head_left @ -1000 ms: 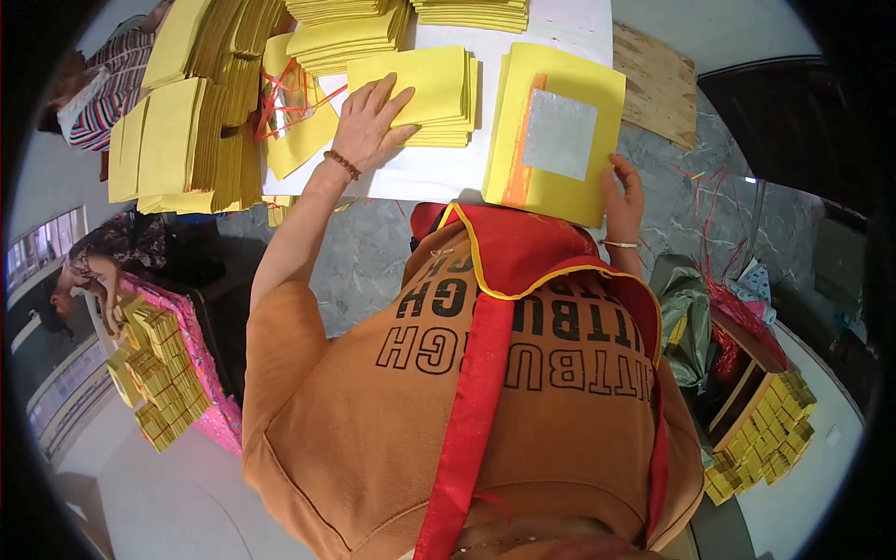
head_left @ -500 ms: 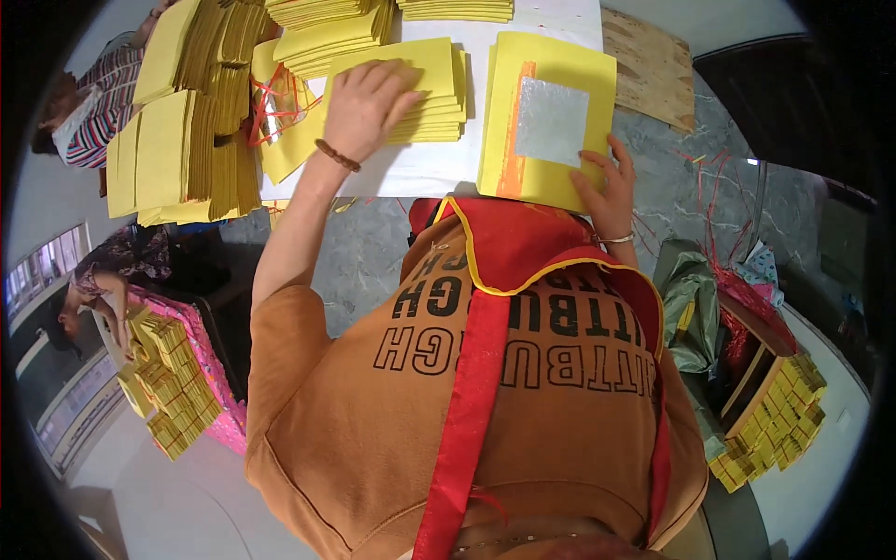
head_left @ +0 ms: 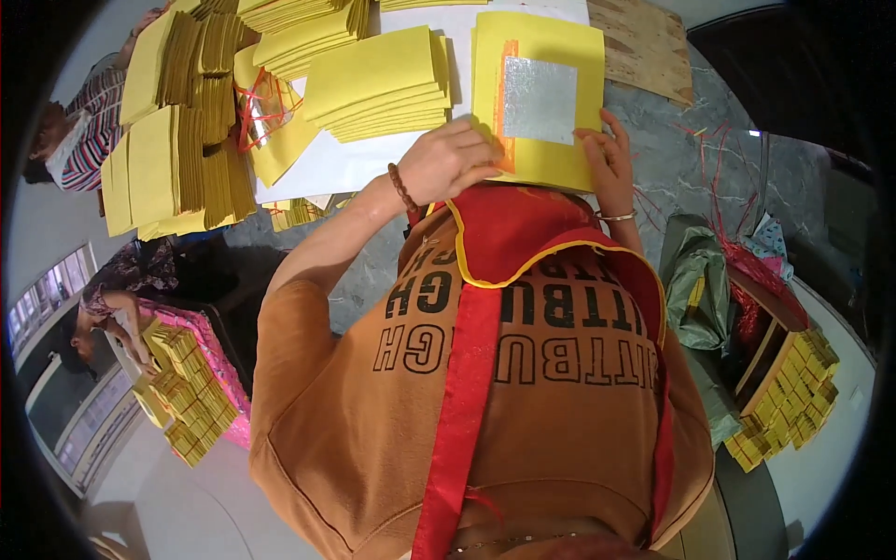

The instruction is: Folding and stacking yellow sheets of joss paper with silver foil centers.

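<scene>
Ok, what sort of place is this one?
Probably a small paper-packing workshop: stacks of yellow paper cover the table, bundled stacks fill a crate, and another person works nearby.

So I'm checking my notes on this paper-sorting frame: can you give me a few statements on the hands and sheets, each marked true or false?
1. The left hand rests on the lower left corner of the yellow sheet with a silver foil square. True.
2. The right hand holds red string. False: it touches the same sheet's lower right edge.
3. A stack of plain yellow sheets lies left of the foil sheet. True.
4. The left wrist is bare. False: it wears a beaded bracelet.
</scene>
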Action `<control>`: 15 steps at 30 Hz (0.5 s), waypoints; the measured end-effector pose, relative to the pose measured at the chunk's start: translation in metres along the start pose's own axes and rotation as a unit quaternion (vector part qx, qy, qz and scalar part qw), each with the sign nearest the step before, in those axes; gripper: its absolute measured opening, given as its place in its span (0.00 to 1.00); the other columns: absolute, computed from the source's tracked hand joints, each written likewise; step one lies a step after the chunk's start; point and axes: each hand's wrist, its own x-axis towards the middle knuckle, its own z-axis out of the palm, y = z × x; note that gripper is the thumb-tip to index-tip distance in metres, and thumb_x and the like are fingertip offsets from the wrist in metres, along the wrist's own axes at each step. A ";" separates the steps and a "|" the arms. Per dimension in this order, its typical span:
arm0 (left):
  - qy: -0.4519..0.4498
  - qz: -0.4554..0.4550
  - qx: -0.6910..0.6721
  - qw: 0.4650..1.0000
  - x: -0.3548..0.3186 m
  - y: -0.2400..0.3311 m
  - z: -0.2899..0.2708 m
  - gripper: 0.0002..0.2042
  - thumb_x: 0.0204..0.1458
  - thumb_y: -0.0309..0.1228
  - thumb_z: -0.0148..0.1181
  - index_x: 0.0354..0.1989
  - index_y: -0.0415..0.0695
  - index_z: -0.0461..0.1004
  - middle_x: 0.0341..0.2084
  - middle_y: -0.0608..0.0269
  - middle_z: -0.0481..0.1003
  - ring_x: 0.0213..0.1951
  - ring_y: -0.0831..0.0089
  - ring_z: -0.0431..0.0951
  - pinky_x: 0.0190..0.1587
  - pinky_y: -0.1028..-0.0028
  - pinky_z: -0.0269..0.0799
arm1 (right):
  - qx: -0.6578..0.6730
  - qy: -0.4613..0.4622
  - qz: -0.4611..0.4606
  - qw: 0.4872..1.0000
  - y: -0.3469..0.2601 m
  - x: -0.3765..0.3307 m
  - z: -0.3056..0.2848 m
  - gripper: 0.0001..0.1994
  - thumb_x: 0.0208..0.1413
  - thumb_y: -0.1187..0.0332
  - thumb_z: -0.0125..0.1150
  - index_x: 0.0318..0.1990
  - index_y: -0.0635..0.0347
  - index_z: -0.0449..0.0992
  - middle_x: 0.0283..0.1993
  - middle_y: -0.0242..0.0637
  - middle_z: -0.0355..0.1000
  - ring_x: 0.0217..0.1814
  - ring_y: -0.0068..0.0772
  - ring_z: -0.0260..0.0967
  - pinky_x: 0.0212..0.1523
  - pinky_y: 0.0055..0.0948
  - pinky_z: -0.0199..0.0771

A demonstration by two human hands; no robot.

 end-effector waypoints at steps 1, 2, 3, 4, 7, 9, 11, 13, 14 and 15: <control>-0.005 -0.015 -0.053 0.998 0.003 -0.001 -0.003 0.09 0.46 0.32 0.58 0.33 0.40 0.75 0.25 0.57 0.72 0.30 0.64 0.70 0.33 0.70 0.67 | 0.061 0.004 0.043 0.997 0.000 0.000 -0.001 0.10 0.54 0.68 0.52 0.39 0.61 0.77 0.60 0.42 0.56 0.61 0.36 0.54 0.57 0.30 0.56; -0.006 -0.014 -0.053 0.998 0.004 -0.002 -0.005 0.09 0.46 0.32 0.58 0.33 0.40 0.75 0.25 0.57 0.72 0.30 0.64 0.70 0.33 0.70 0.67 | 0.061 0.005 0.044 0.997 -0.002 0.000 -0.002 0.10 0.54 0.68 0.52 0.39 0.61 0.77 0.60 0.42 0.56 0.61 0.36 0.54 0.57 0.30 0.56; -0.023 -0.039 -0.076 0.996 0.006 -0.004 -0.006 0.08 0.47 0.32 0.57 0.32 0.40 0.74 0.25 0.57 0.73 0.30 0.63 0.72 0.34 0.70 0.68 | 0.106 0.006 0.070 0.992 -0.004 0.000 -0.004 0.13 0.57 0.66 0.47 0.39 0.63 0.77 0.60 0.42 0.57 0.61 0.35 0.54 0.58 0.29 0.55; -0.041 -0.064 -0.098 0.992 0.007 -0.006 -0.007 0.08 0.48 0.32 0.56 0.30 0.40 0.74 0.24 0.57 0.73 0.30 0.62 0.73 0.36 0.69 0.70 | 0.151 0.007 0.096 0.984 -0.004 0.000 -0.005 0.16 0.59 0.65 0.42 0.40 0.64 0.77 0.59 0.42 0.57 0.61 0.34 0.54 0.58 0.29 0.54; -0.074 -0.107 -0.129 0.983 0.010 -0.012 -0.012 0.09 0.50 0.33 0.54 0.32 0.40 0.75 0.24 0.55 0.74 0.29 0.60 0.74 0.34 0.68 0.69 | 0.152 -0.001 0.092 0.984 0.005 0.001 -0.008 0.20 0.61 0.61 0.37 0.40 0.65 0.77 0.59 0.42 0.58 0.61 0.35 0.54 0.59 0.29 0.52; -0.081 -0.129 -0.143 0.978 0.010 -0.014 -0.013 0.09 0.50 0.33 0.54 0.32 0.40 0.75 0.23 0.55 0.74 0.28 0.61 0.74 0.32 0.69 0.69 | 0.137 0.002 0.079 0.987 0.008 0.001 -0.007 0.21 0.61 0.60 0.35 0.40 0.65 0.76 0.59 0.43 0.58 0.61 0.36 0.54 0.59 0.29 0.52; -0.088 -0.151 -0.157 0.972 0.010 -0.016 -0.012 0.09 0.49 0.33 0.54 0.31 0.40 0.75 0.22 0.55 0.74 0.26 0.62 0.74 0.31 0.69 0.69 | 0.121 0.005 0.066 0.990 0.008 0.002 -0.007 0.23 0.62 0.59 0.34 0.40 0.66 0.76 0.59 0.43 0.59 0.61 0.36 0.54 0.60 0.29 0.51; -0.075 -0.214 -0.228 0.947 0.010 -0.016 -0.010 0.09 0.48 0.33 0.54 0.30 0.40 0.75 0.20 0.57 0.74 0.22 0.66 0.73 0.28 0.71 0.67 | 0.086 0.012 0.050 0.995 0.003 0.002 -0.006 0.23 0.62 0.60 0.33 0.40 0.67 0.76 0.59 0.43 0.59 0.61 0.37 0.53 0.60 0.30 0.51; -0.075 -0.214 -0.228 0.947 0.011 -0.017 -0.010 0.09 0.48 0.33 0.54 0.30 0.40 0.75 0.20 0.57 0.74 0.22 0.66 0.73 0.28 0.71 0.67 | 0.086 0.012 0.051 0.995 0.002 0.003 -0.006 0.23 0.62 0.60 0.33 0.40 0.67 0.76 0.59 0.43 0.59 0.61 0.37 0.53 0.60 0.30 0.51; -0.081 -0.220 -0.239 0.943 0.011 -0.019 -0.010 0.09 0.48 0.33 0.54 0.29 0.39 0.76 0.19 0.58 0.74 0.21 0.70 0.72 0.27 0.73 0.66 | 0.093 0.013 0.061 0.994 0.001 0.003 -0.006 0.23 0.62 0.60 0.33 0.40 0.66 0.76 0.59 0.43 0.59 0.62 0.37 0.53 0.60 0.30 0.50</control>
